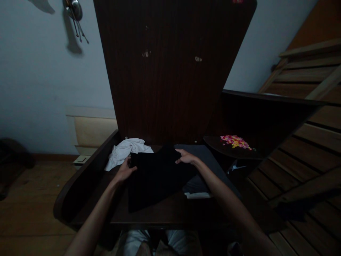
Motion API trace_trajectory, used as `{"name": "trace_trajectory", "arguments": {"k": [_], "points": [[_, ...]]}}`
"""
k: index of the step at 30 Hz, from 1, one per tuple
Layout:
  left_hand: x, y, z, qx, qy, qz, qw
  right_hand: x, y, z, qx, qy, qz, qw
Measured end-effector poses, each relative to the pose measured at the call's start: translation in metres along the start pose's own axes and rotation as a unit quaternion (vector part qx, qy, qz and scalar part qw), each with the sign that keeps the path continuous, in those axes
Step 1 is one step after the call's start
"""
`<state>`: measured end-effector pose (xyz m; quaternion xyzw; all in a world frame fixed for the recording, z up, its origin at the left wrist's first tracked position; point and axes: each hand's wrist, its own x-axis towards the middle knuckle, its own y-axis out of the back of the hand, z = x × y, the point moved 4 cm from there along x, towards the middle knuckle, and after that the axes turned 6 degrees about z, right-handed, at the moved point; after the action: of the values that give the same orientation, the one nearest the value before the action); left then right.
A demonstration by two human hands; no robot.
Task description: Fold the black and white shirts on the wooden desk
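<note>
A black garment (157,177) lies spread on a dark wooden surface (165,213) in front of me. My left hand (127,169) grips its upper left edge, fingers curled into the cloth. At the upper right edge, my right hand (185,156) pinches the same garment. A crumpled white cloth (125,151) lies just beyond my left hand. Under the black garment's right side sits a folded grey garment (205,167) with a white edge showing.
A tall dark wooden board (170,71) stands upright behind the surface. A small heap of pink and yellow bits (236,141) lies on a dark shelf to the right. Wooden slats (314,142) run along the right; metal utensils (74,14) hang on the wall.
</note>
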<state>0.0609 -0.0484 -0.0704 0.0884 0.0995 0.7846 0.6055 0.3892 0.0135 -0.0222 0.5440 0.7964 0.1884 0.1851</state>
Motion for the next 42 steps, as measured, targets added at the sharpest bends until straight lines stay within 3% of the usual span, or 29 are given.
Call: {"name": "trace_trajectory", "arguments": {"k": [5, 8, 11, 15, 19, 23, 28, 35, 37, 40, 42], "points": [[-0.054, 0.019, -0.004, -0.021, -0.077, 0.137, 0.987, 0.024, -0.004, -0.039, -0.062, 0.125, -0.037, 0.99], [-0.089, 0.017, -0.011, -0.047, -0.087, 0.215, 0.972, 0.05, -0.006, -0.052, -0.114, 0.167, 0.009, 0.979], [-0.113, 0.007, -0.023, -0.025, -0.023, 0.241, 0.97, 0.076, -0.012, -0.047, -0.181, 0.12, 0.092, 0.972], [-0.126, 0.011, -0.032, -0.006, 0.034, 0.247, 0.968, 0.09, -0.024, -0.019, -0.242, 0.023, 0.115, 0.963], [-0.118, 0.041, -0.025, 0.05, 0.049, 0.265, 0.962, 0.087, -0.023, 0.007, -0.252, -0.012, 0.111, 0.961], [-0.089, 0.059, -0.015, 0.161, 0.046, 0.192, 0.967, 0.085, -0.02, 0.016, -0.263, -0.011, 0.096, 0.96], [-0.06, 0.052, -0.016, 0.2, 0.036, 0.107, 0.973, 0.087, -0.025, 0.008, -0.298, 0.004, 0.102, 0.949], [-0.078, 0.031, -0.025, 0.149, 0.086, -0.018, 0.985, 0.089, -0.037, -0.004, -0.358, 0.011, 0.159, 0.92], [-0.077, 0.036, -0.015, 0.198, 0.038, -0.004, 0.98, 0.088, -0.044, -0.005, -0.371, 0.005, 0.173, 0.912], [-0.061, 0.043, 0.018, 0.283, -0.093, 0.12, 0.947, 0.086, -0.064, -0.009, -0.373, -0.001, 0.197, 0.906], [-0.042, 0.032, 0.041, 0.309, -0.172, 0.182, 0.917, 0.084, -0.082, -0.012, -0.369, 0.004, 0.208, 0.906]]}}
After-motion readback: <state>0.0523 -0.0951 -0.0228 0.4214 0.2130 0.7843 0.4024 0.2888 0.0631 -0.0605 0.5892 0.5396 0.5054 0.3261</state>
